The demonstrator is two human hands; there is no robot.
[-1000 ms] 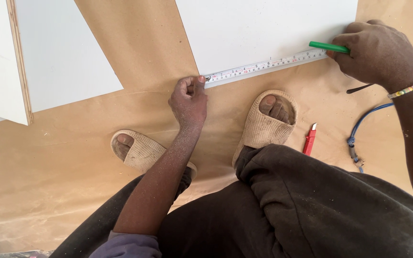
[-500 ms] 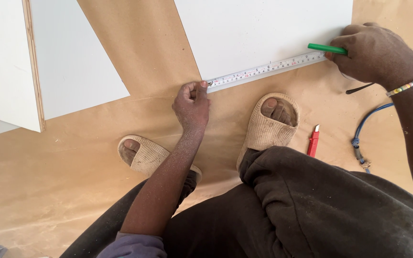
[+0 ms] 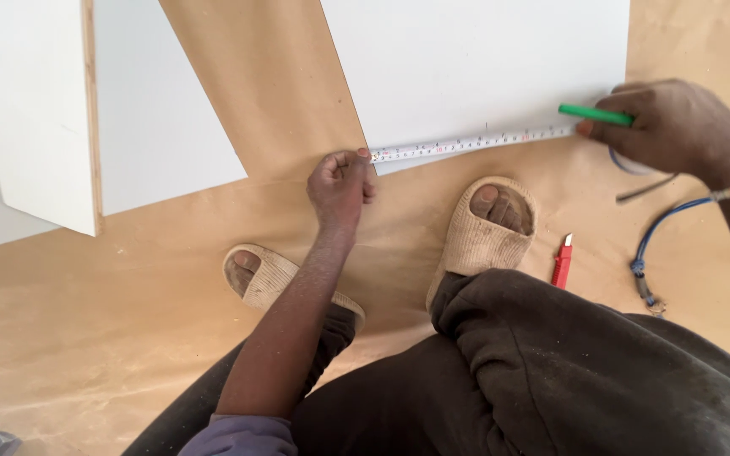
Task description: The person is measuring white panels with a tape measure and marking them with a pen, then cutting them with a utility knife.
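Note:
A white board [image 3: 475, 67] lies on a brown plywood floor [image 3: 111, 338]. A measuring tape [image 3: 475, 142] is stretched along the board's near edge. My left hand [image 3: 340, 187] pinches the tape's end at the board's near left corner. My right hand [image 3: 673, 127] holds a green marker [image 3: 595, 115] with its tip at the tape, near the board's right corner; the tape's case is hidden under that hand. I crouch over the board, both feet in beige sandals [image 3: 487, 228] just in front of it.
A red utility knife [image 3: 562, 262] lies right of my right foot. A blue cord [image 3: 656, 245] curls at the right. Two more white panels [image 3: 162, 110] lie at the upper left, one with a bare wooden edge [image 3: 90, 118].
The view has drifted slightly, so everything sits a little lower and to the right. Both hands keep their hold on the tape and marker at the board's edge.

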